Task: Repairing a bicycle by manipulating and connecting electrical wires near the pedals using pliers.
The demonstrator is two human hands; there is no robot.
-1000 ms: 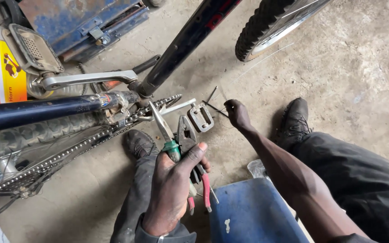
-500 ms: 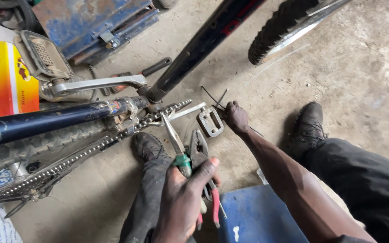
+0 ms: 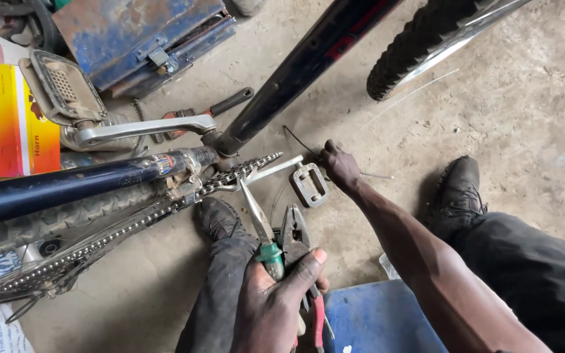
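**Cable pinched at the bottom bracket, tools held ready**

Thin cable pinched between right-hand fingers, low over the concrete floor, just beside the small metal pedal and the frame tube. Appears to be the cable-routing step, judged from the grip. Left hand clenched round two tools: green-handled needle-nose pliers, tips near the chain, and red-handled pliers alongside. Further from the fingers: crank arm with grey pedal, tyre, blue toolbox, yellow box. Next move likely needing a steady pull on the cable and the pliers brought across to grip it.
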